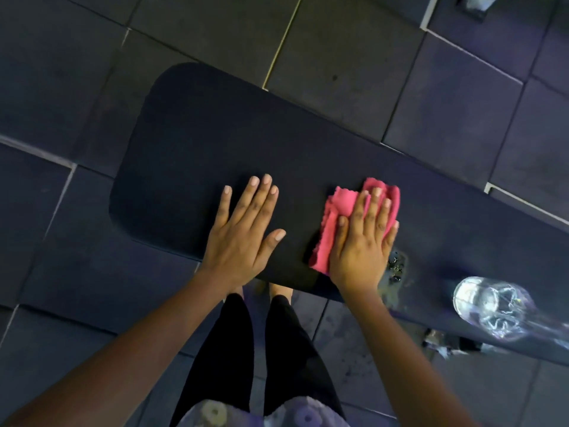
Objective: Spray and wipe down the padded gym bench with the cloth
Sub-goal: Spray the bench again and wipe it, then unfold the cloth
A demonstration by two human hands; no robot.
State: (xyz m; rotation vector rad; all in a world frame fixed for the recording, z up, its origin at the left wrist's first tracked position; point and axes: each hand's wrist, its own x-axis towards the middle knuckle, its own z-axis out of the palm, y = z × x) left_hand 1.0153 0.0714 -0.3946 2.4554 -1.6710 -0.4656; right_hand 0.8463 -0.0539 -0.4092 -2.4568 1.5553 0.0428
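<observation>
The black padded bench (197,143) runs from upper left to lower right across the view. My right hand (363,241) lies flat with straight fingers on a folded pink cloth (338,204), pressing it onto the pad near the front edge. My left hand (243,229) rests flat on the bare pad, fingers spread, a short way left of the cloth. A patch of wet droplets (397,266) glistens on the pad just right of my right hand. A clear bottle (492,306) stands on the bench at the right.
Dark rubber floor tiles (338,57) with pale seams surround the bench. My legs in black trousers (277,349) stand right against the bench's near side. A small pale object (474,4) sits on the floor at the top right.
</observation>
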